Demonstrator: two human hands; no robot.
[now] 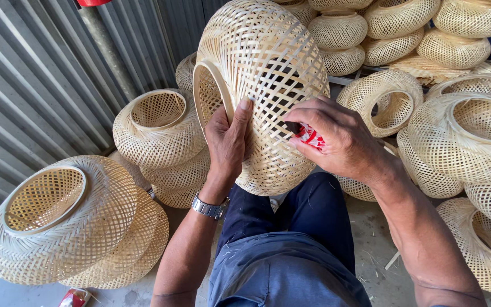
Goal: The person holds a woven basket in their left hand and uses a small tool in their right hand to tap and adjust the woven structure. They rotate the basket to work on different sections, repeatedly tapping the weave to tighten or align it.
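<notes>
The left hand point(227, 142) grips the woven bamboo basket point(262, 85) by its rim. The right hand point(331, 139) pinches a small red thing point(312, 136) against it. Many finished baskets point(160, 128) lie around.

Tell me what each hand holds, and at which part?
Left hand grips the woven basket at its rim. Right hand pinches a small red object against the basket's side.
</notes>
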